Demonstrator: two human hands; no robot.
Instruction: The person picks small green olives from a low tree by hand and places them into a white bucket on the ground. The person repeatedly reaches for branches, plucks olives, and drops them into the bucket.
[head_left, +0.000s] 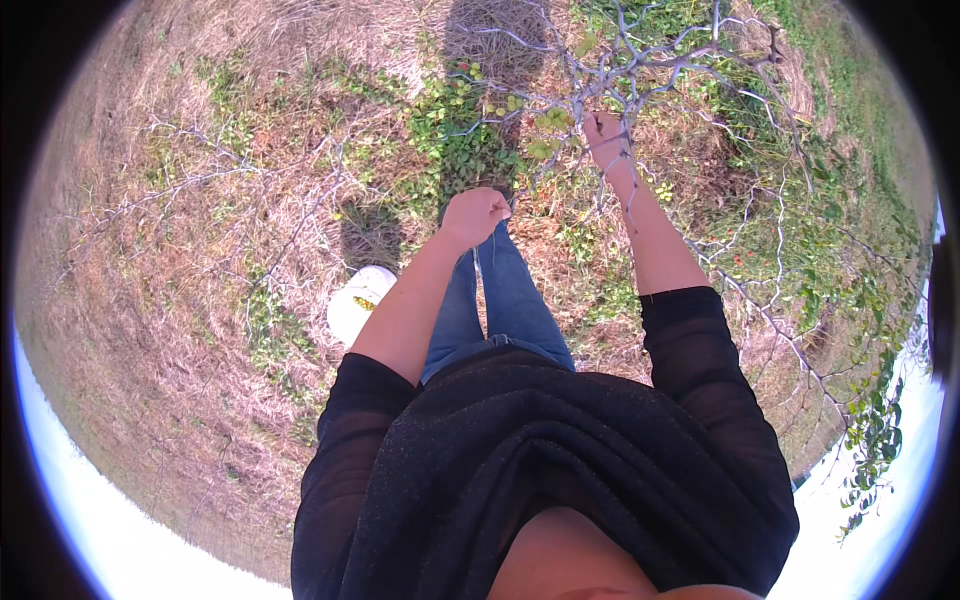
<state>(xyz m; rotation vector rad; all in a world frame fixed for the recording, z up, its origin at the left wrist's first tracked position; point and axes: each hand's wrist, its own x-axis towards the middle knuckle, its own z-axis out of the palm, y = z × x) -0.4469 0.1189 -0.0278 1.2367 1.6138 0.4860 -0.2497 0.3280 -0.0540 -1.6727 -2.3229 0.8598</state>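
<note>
My left hand (476, 216) is in front of my legs, its fingers pinched together at the end of a thin twig. Up and to the right, my right hand (609, 144) reaches in among bare grey branches (637, 67), its fingers curled. Twigs cross in front of that hand and wrist, and whether it holds anything is hidden. Round yellow-green fruits (555, 118) hang just left of my right hand. More green fruits (465, 73) show farther off to the upper left, over low leafy plants.
A white bucket (346, 307) with small yellow-green fruits (364, 303) in it stands by my left forearm. Bare branches (262, 171) spread at left. Leafy branches (814, 367) hang at right. Dry grass (187, 360) covers the ground, with red bits (739, 259) at right.
</note>
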